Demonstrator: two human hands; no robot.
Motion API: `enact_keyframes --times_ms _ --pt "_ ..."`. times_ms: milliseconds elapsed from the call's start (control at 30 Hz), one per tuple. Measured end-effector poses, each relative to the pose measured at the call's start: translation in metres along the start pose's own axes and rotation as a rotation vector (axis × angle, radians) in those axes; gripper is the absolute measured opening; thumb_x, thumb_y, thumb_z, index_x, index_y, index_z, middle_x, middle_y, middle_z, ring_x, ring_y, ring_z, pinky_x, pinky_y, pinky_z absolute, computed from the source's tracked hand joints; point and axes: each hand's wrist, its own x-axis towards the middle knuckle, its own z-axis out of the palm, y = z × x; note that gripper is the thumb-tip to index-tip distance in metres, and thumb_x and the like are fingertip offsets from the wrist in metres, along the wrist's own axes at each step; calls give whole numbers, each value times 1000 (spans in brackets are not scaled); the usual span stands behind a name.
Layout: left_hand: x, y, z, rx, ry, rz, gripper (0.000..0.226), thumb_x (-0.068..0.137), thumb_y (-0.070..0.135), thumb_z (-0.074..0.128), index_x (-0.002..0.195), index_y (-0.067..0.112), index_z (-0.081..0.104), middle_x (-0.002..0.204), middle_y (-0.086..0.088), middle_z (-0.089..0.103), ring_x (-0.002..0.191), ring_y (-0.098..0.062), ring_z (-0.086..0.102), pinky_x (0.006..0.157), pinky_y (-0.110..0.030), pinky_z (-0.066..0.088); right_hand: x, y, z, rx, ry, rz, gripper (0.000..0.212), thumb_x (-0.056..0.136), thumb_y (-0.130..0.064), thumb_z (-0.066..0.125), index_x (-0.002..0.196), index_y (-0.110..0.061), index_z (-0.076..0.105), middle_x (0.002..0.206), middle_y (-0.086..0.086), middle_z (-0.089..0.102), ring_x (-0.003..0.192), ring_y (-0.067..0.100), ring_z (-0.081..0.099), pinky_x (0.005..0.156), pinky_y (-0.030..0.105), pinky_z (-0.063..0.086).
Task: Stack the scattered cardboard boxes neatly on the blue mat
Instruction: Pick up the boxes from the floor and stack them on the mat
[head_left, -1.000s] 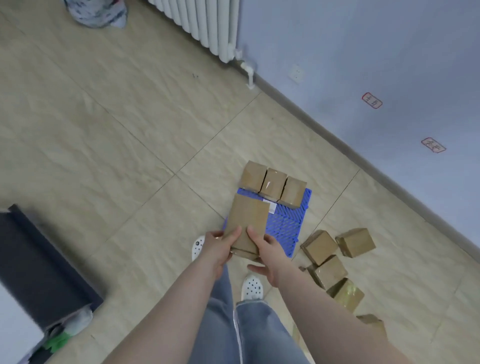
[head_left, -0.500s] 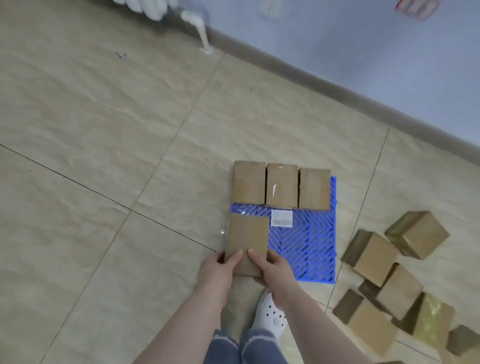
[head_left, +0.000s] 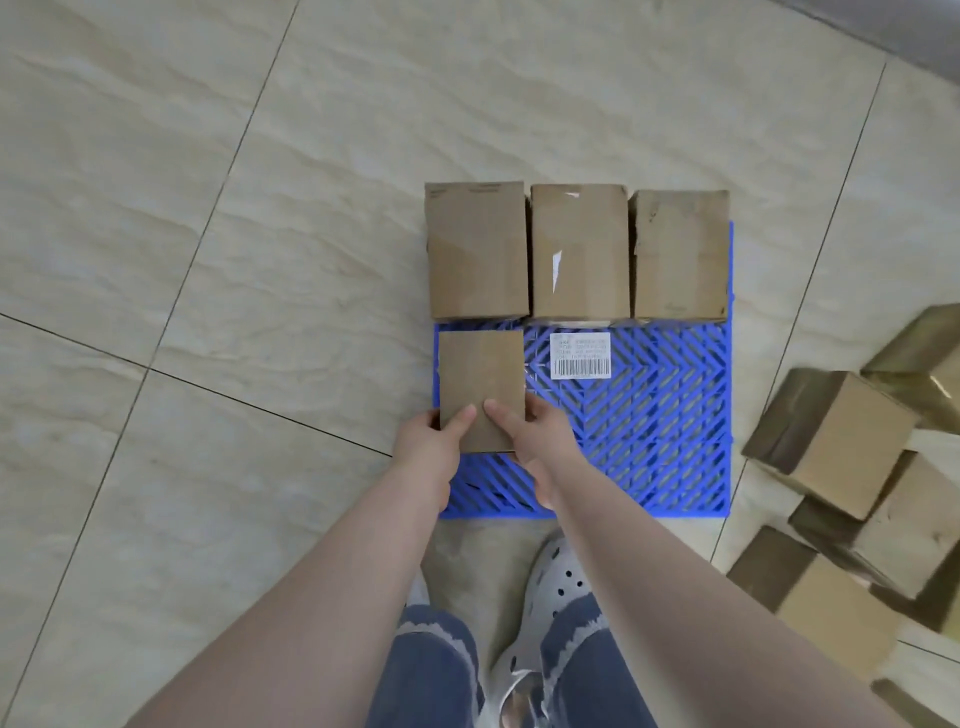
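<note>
On the beige tiled floor (head_left: 208, 260), I see the square blue plastic lattice mat (head_left: 654, 431) lying flat. At its left edge, the left hand (head_left: 428, 457) and the right hand (head_left: 540, 441) pinch the near end of a plain brown cardboard box (head_left: 480, 379), thumbs on its top face, fingers curled down its sides; I cannot tell whether the box rests on the mat or hangs just above it. Beyond it, along the mat's far edge, a row of three brown cardboard boxes (head_left: 576, 252) stands side by side, touching. Just right of the held box, a white barcode label (head_left: 580, 356) lies on the lattice. Below, a grey perforated clog (head_left: 545, 618) and blue jeans (head_left: 431, 670) appear. At far right, off the mat, scattered brown cardboard boxes (head_left: 841, 441) lie tilted against one another.
</note>
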Motion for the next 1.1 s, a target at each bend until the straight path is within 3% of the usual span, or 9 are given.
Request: enact_keyframes --times_ms 233,400,533,667,733,833,933,1033,1100 --pt "5 7 2 7 -11 37 32 92 28 63 119 11 61 111 -6 67 106 -24 62 91 -38 50 13 -3 3 -60 25 -44 36 89 -21 68 122 -23 53 99 -8 64 99 16 64 85 30 54" --pt "6 13 0 30 -22 35 39 92 30 62 124 7 58 114 -8 67 107 -26 62 98 -42 49 16 -3 7 -80 53 -53 44 88 -22 69 129 -15 54 110 2 66 105 21 64 95 40 53" --pt "2 18 0 45 -49 6 44 94 31 59 130 6 54 119 -4 64 103 -23 62 80 -29 48 12 -4 5 -84 66 -52 48 89 -24 69 132 -18 48 115 -2 62 96 11 61 84 28 53" --pt "-20 23 -2 66 8 -11 72 93 40 57 149 5 27 148 -6 39 136 -27 38 100 -32 35 -6 -7 -5 -109 154 28 80 87 -40 68 152 -17 27 147 4 42 126 21 50 87 27 41" --pt "-38 27 -6 68 33 1 79 91 43 58 151 5 22 154 -12 31 140 -28 33 107 -36 31 -24 -10 -11 -111 190 33 82 86 -44 68 152 -17 27 149 5 41 128 23 49 90 28 41" --pt "-75 37 -9 54 56 37 78 91 41 61 149 2 26 152 -14 35 137 -29 38 104 -34 33 -66 -23 -20 -80 200 30 77 87 -43 67 149 -13 33 142 5 48 107 19 52 98 34 46" --pt "-130 54 -10 77 75 108 67 91 34 63 142 -3 39 135 -6 50 128 -27 47 94 -31 37 -122 -44 -30 -1 192 23 65 89 -35 67 142 -8 42 122 5 51 102 15 51 103 38 46" --pt "-196 69 -6 121 70 147 42 90 27 65 117 -4 61 101 -5 55 100 -21 55 80 -25 34 -184 -63 -43 60 219 -7 57 87 -34 69 132 -3 53 109 4 54 96 16 56 99 37 48" --pt "-239 76 -2 131 25 148 30 85 30 70 102 6 62 100 -5 60 95 -16 55 80 -27 37 -230 -74 -57 129 233 -20 52 86 -35 70 126 -4 57 106 5 59 89 14 59 90 34 49"
